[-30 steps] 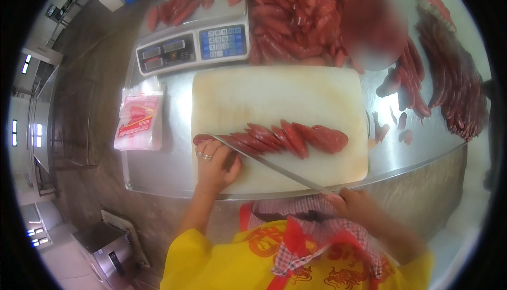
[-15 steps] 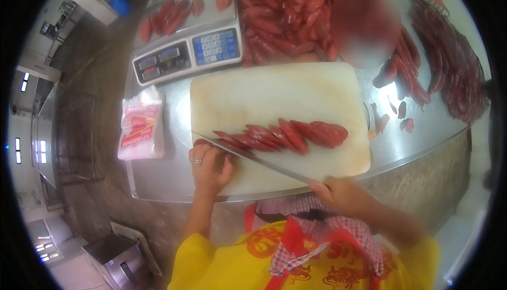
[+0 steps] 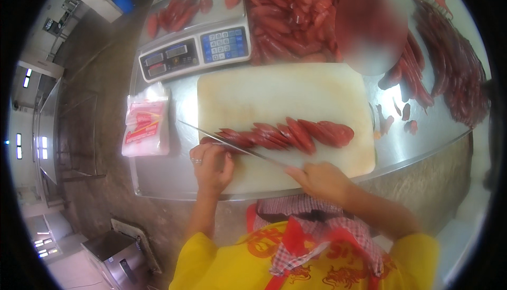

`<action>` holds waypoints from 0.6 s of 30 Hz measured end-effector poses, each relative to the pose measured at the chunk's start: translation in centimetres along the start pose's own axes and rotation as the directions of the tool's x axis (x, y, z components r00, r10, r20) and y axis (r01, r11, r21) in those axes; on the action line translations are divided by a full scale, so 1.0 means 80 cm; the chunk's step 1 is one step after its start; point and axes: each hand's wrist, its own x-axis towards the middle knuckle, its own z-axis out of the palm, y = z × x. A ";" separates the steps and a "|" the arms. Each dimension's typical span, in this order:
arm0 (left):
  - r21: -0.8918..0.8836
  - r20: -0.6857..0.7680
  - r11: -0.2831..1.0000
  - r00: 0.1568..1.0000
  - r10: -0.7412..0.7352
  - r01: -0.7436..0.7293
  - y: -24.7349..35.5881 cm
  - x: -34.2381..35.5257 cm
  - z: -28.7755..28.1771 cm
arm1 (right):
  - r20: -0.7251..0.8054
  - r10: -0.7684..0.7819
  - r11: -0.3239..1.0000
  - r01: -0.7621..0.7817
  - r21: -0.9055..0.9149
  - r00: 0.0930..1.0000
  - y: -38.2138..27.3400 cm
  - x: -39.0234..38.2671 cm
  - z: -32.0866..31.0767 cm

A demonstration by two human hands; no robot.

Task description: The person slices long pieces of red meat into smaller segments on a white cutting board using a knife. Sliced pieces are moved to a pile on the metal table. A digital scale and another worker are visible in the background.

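Observation:
My right hand (image 3: pixel 322 180) is closed round the handle of a long knife (image 3: pixel 240 151). The blade slants up to the left over the uncut end of a red sausage (image 3: pixel 206 140), and its tip passes the left edge of the white cutting board (image 3: pixel 285 89). Curled fingers of my left hand (image 3: pixel 212 166) hold that sausage end close beside the blade; one finger wears a ring. Long slanted sausage slices (image 3: pixel 296 134) lie overlapping in a row to the right of the blade, across the board. The sausage under my left fingers is mostly hidden.
A scale (image 3: pixel 195 52) with sausage slices (image 3: pixel 174 12) on its plate stands behind the board. A pack of plastic bags (image 3: pixel 145 123) lies left. Beyond are a big heap of slices (image 3: pixel 290 15), whole sausages (image 3: pixel 449 63) and scraps (image 3: pixel 406 113) on the metal table (image 3: pixel 174 179).
My right hand has slid the knife to the left, so its tip reaches further past the board. The left hand keeps its hold. The whole view has shifted slightly.

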 end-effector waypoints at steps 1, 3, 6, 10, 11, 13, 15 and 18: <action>0.009 -0.003 1.000 1.000 -0.016 0.016 0.000 -0.001 0.000 | -0.028 0.019 1.000 -0.019 0.009 0.999 0.009 -0.027 0.000; 0.018 -0.002 0.999 0.999 -0.043 0.043 -0.001 -0.003 0.000 | -0.032 0.051 0.999 -0.051 -0.001 0.998 0.026 -0.077 0.000; 0.013 0.002 0.999 0.999 -0.042 0.042 -0.004 -0.003 0.001 | 0.046 0.209 0.977 -0.207 -0.050 0.977 0.032 -0.097 0.003; -0.010 0.005 0.999 0.999 -0.034 0.034 -0.006 -0.004 -0.002 | 0.002 0.078 0.996 -0.078 0.045 0.997 0.010 -0.039 0.014; -0.020 -0.004 0.999 0.999 -0.041 0.041 -0.007 -0.005 -0.002 | 0.014 0.069 0.994 -0.070 0.085 0.998 0.004 -0.021 0.016; -0.018 0.010 0.999 0.999 -0.052 0.052 -0.006 -0.006 -0.003 | 0.003 0.008 0.996 -0.009 0.086 1.000 -0.011 0.012 0.026; -0.013 0.014 0.998 0.998 -0.058 0.058 -0.005 -0.007 -0.002 | -0.068 -0.102 0.994 0.104 0.028 0.992 -0.024 0.042 0.037; 0.007 0.002 0.998 0.998 -0.063 0.063 -0.003 -0.009 0.000 | -0.009 -0.025 0.986 0.026 0.165 1.000 -0.027 0.058 0.041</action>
